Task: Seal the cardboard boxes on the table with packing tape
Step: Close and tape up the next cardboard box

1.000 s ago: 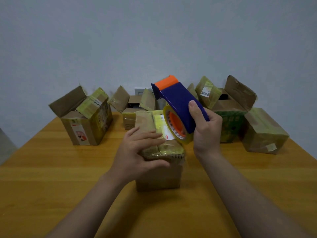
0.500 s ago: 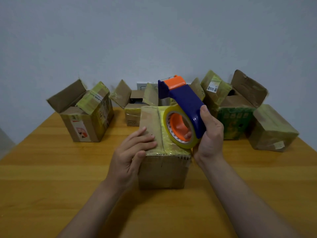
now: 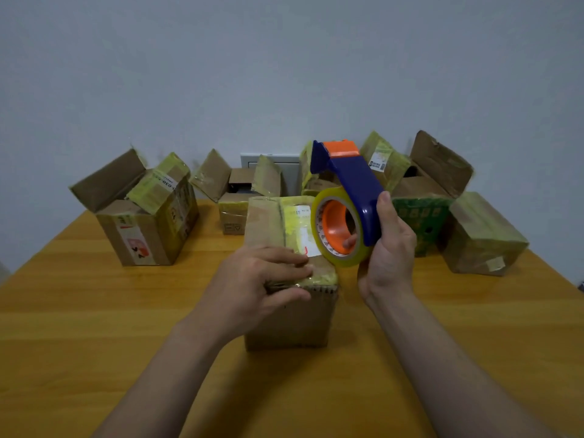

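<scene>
Pale grey wall behind. The wooden desk is carrying several cardboard boxes. The central box is standing mid-desk with its flaps down and yellowish tape covering its top. The left hand is lying on its near top edge, fingers straight and pressing flat on the tape, thumb against the front face. The right hand is gripping the blue-and-orange tape dispenser, fingers curled round the handle. The tape roll is sitting at the box's right top edge; contact unclear. Behind are standing an open box at left, a small open box at centre, and a green box with raised flaps. A closed taped box is just beside the green one at far right.
</scene>
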Tool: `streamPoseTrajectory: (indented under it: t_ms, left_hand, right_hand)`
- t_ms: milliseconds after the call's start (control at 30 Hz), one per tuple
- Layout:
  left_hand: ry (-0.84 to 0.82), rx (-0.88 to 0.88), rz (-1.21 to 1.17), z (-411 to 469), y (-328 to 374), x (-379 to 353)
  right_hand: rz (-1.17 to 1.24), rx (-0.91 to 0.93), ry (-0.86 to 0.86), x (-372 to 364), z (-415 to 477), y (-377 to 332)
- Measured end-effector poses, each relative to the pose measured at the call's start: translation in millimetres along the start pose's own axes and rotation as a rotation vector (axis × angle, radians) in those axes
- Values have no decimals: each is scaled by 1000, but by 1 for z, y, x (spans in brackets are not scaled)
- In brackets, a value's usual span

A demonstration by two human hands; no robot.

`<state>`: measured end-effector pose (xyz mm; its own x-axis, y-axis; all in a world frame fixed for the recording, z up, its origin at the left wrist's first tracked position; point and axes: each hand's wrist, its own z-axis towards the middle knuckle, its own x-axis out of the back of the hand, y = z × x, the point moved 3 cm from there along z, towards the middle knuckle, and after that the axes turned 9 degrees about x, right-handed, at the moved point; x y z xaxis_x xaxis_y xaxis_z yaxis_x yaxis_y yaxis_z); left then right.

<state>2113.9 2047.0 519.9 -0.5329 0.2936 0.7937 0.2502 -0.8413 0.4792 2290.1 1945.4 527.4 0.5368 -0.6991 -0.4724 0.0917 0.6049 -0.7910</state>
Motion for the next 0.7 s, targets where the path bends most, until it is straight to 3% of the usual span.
streamPoseTrajectory:
  t_ms: [133, 367, 533, 700]
  left_hand:
    - [-61, 24, -32, 1, -4, 11]
    - [74, 137, 289, 15, 30, -12]
    - [186, 166, 442, 5, 32, -23]
    - [255, 316, 520, 0, 46, -39]
  right_hand:
    - [-73, 59, 22, 17, 5, -4]
    - [-101, 121, 6, 23, -1, 2]
    - [-108, 72, 27, 26, -5, 12]
    - [-98, 40, 40, 27, -11, 16]
